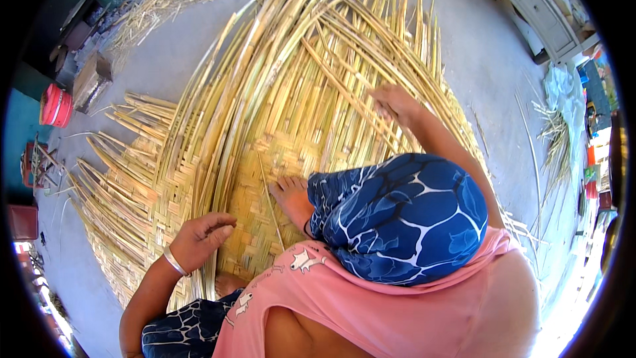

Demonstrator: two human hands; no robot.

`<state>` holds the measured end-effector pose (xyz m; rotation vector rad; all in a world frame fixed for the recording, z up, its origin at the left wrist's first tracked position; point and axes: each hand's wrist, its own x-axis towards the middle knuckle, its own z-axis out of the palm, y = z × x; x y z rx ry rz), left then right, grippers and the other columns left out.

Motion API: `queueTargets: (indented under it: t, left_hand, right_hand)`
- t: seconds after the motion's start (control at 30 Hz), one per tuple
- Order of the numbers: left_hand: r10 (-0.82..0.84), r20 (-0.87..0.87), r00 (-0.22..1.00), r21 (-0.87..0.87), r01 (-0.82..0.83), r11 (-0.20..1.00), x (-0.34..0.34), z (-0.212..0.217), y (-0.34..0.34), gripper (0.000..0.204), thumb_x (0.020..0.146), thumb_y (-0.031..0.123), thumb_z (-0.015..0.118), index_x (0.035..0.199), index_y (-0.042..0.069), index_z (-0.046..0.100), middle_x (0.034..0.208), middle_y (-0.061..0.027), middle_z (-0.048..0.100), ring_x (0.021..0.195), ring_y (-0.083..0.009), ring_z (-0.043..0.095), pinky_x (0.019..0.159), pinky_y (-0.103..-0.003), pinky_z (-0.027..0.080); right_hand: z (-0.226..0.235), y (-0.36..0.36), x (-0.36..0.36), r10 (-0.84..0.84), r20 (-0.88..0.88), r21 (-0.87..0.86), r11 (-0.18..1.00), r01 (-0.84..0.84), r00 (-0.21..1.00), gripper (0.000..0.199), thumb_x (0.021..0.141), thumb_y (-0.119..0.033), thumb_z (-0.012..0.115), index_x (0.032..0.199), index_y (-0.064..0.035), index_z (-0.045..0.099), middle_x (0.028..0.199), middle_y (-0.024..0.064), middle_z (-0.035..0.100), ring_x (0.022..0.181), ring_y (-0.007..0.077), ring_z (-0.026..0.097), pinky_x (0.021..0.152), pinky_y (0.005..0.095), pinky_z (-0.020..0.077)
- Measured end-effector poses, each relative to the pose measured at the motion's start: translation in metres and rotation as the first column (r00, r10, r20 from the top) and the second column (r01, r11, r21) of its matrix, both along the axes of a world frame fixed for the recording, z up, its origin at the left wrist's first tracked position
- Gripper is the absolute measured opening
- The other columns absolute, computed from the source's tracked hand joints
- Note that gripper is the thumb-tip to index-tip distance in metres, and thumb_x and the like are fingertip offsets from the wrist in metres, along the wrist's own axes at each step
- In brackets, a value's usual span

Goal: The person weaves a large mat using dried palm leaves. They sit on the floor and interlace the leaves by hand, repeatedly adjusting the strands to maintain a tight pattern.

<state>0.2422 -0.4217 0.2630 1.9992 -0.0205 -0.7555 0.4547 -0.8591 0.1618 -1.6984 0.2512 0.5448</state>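
Observation:
A large mat of split cane strips (265, 215) lies on the floor under me, with a tight weave near my feet and long loose ends fanning out beyond. Over its right part, my right hand (395, 104) is closed around a long pale cane strip (346, 66) that slants across the others. My left hand (204, 237), with a silver bangle at the wrist, hovers by the left edge of a bundle of long strips (222, 113). Its fingers are loosely bent, the thumb apart from them, and nothing shows between them.
My bare foot (291, 200) rests on the woven part. Loose cane scraps (179, 0) lie at the far left, near a red tub (55, 106) and a box (91, 83). A grey metal cabinet (530, 6) stands far right, with clear plastic sheeting (564, 93) nearby.

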Motion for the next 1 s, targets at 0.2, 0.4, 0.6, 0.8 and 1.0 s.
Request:
queueTargets:
  t: [0.2,0.4,0.6,0.8,1.0]
  left_hand:
    - [-0.097,0.065,0.993,-0.007,0.098,0.995,0.010,0.021,-0.012,0.029,0.089,0.019,0.057,0.111,-0.001,0.057,0.093,-0.0064,0.063,0.086,-0.0098,0.056,0.078,-0.025,0.046]
    - [-0.066,0.175,0.982,-0.010,0.069,0.998,0.008,0.049,-0.014,0.028,0.090,0.019,0.056,0.109,-0.001,0.057,0.093,-0.0072,0.063,0.087,-0.0104,0.058,0.078,-0.025,0.047]
    - [0.105,0.295,0.950,-0.233,-0.035,0.972,0.019,0.084,-0.032,0.041,0.091,0.023,0.054,0.124,0.001,0.046,0.111,-0.0108,0.057,0.100,-0.0163,0.056,0.086,-0.030,0.044]
    - [0.393,0.280,0.876,-0.459,-0.237,0.856,0.034,0.107,-0.042,0.065,0.088,0.035,0.055,0.137,0.004,0.027,0.126,-0.0153,0.048,0.105,-0.0198,0.055,0.084,-0.032,0.046]
    - [0.400,0.168,0.901,-0.664,-0.196,0.722,0.045,0.098,-0.054,0.053,0.081,0.041,0.062,0.116,0.004,0.051,0.093,-0.0050,0.062,0.086,-0.0122,0.057,0.069,-0.028,0.048]
  right_hand:
    - [0.104,0.036,-0.046,-0.021,-0.030,0.333,0.942,0.030,0.999,0.021,0.093,-0.021,0.047,0.086,-0.0024,0.052,0.052,-0.0017,0.047,0.039,0.0065,0.039,0.034,0.0208,0.0321]
    - [0.209,0.096,-0.035,-0.077,0.542,0.194,0.980,-0.035,0.837,0.020,0.093,-0.017,0.043,0.089,0.0012,0.049,0.057,0.0010,0.049,0.044,0.0071,0.042,0.040,0.0207,0.0357]
    - [0.314,0.189,0.015,-0.015,0.879,0.205,0.914,-0.351,0.476,0.021,0.095,-0.022,0.045,0.084,-0.0054,0.052,0.060,0.0013,0.054,0.045,0.0077,0.047,0.043,0.0212,0.0388]
    - [0.335,0.362,-0.006,0.326,0.901,-0.080,0.772,-0.630,0.286,0.023,0.093,-0.021,0.044,0.085,-0.0003,0.050,0.063,0.0076,0.057,0.046,0.0140,0.053,0.044,0.0284,0.0443]
    - [0.337,0.484,-0.028,0.368,0.877,-0.067,0.730,-0.680,0.309,0.023,0.092,-0.026,0.048,0.094,-0.0030,0.052,0.067,0.0034,0.056,0.049,0.0091,0.049,0.043,0.0227,0.0391]
